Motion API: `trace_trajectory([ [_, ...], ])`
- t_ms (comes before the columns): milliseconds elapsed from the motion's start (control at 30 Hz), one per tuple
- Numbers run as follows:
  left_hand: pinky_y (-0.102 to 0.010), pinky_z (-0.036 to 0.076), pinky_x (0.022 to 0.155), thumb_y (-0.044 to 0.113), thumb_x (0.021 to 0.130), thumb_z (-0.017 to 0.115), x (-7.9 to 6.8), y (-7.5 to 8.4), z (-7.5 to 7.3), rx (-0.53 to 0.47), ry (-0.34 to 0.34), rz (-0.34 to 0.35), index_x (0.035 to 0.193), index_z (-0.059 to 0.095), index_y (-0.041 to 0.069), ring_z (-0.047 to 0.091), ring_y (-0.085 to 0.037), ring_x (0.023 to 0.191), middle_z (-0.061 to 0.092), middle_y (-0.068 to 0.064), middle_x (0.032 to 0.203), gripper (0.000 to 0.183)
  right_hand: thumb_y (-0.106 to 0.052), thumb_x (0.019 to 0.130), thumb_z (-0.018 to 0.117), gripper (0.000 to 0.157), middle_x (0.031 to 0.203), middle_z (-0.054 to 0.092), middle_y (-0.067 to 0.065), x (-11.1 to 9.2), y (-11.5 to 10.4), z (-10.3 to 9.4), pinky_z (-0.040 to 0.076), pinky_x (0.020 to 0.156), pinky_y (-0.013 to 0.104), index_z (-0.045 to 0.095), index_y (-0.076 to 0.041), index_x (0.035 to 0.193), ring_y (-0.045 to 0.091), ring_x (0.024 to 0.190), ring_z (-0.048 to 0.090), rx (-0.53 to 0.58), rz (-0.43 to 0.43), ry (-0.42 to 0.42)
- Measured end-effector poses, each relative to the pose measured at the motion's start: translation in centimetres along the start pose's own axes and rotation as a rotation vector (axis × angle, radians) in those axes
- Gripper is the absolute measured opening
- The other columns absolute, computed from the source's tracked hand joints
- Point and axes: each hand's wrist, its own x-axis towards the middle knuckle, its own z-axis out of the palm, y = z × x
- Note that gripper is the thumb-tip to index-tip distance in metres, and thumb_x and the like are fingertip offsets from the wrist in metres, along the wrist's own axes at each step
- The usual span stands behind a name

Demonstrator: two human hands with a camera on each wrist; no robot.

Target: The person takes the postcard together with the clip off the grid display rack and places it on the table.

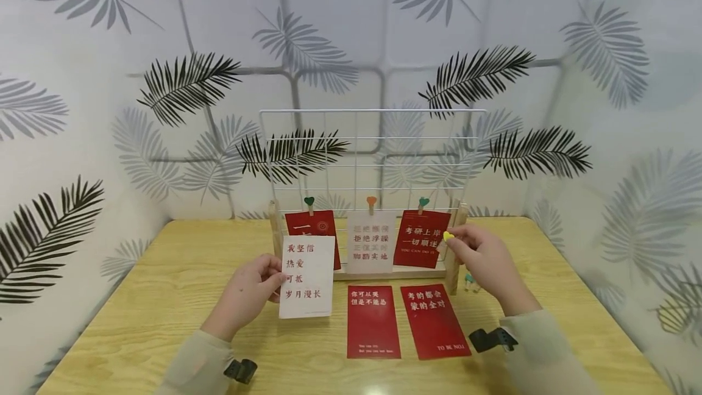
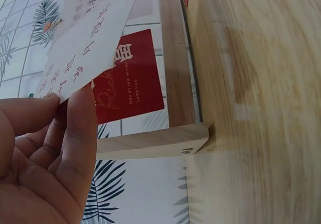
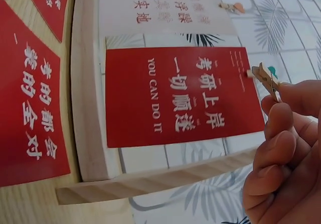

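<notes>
My left hand (image 1: 251, 288) pinches a white card (image 1: 307, 276) with red writing by its left edge, thumb in front. The card is held up before the rack and partly covers a red card (image 1: 311, 224) clipped there. In my right hand (image 1: 485, 261) a small wooden clothespin (image 3: 266, 81) with a yellow heart is pinched between thumb and fingertips, beside the right-hand red card (image 3: 175, 96). Behind both hands stands a white wire grid rack (image 1: 373, 111) on a wooden base. A second white card (image 1: 370, 252) hangs at its middle from an orange-heart clothespin (image 1: 372, 202).
Two red cards lie on the wooden table (image 1: 137, 334) before the rack: one in the middle (image 1: 374, 325), one to its right (image 1: 436, 325). Small clothespins (image 1: 470, 282) lie by the rack's right foot (image 1: 453, 267). Leaf-patterned walls (image 1: 351, 29) rise behind and at both sides.
</notes>
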Motion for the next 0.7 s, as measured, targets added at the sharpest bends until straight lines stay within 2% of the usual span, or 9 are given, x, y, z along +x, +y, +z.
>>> trace_trajectory([
  [133,-0.031,0.058,0.066,0.006,0.099,0.063,0.0,-0.3,0.0,0.013,-0.007,-0.021,0.105,0.063,0.005,0.065,-0.020,0.074,0.063,-0.008,0.088,0.005,-0.041,0.102,0.060,0.039,0.081,0.062,0.014,-0.3,1.1,0.1,0.046,0.055,0.035,0.065,-0.009,0.122,0.027,0.071,0.056,0.019,0.040,0.005],
  [400,-0.035,0.059,0.067,0.005,0.099,0.062,0.0,-0.6,-0.5,0.018,-0.013,-0.033,0.104,0.063,0.004,0.064,-0.019,0.074,0.064,-0.008,0.088,0.004,-0.038,0.102,0.061,0.037,0.076,0.060,0.009,-0.4,2.5,0.3,0.045,0.052,0.035,0.066,-0.007,0.121,0.025,0.068,0.055,0.020,0.076,0.006],
  [600,-0.033,0.059,0.066,0.003,0.098,0.064,0.2,-0.6,-0.3,0.032,-0.032,-0.033,0.102,0.063,0.004,0.065,-0.019,0.076,0.063,-0.008,0.088,0.004,-0.041,0.101,0.061,0.040,0.077,0.060,0.009,-0.5,3.1,-0.2,0.046,0.052,0.034,0.065,-0.007,0.123,0.024,0.064,0.054,0.025,0.100,-0.002],
  [700,-0.033,0.059,0.065,0.003,0.098,0.064,0.2,-0.7,-0.4,0.037,-0.029,-0.045,0.102,0.063,0.004,0.064,-0.019,0.075,0.062,-0.008,0.088,0.004,-0.042,0.102,0.060,0.042,0.079,0.061,0.009,-0.5,3.6,-0.5,0.048,0.052,0.034,0.064,-0.007,0.124,0.027,0.064,0.056,0.020,0.110,-0.009],
])
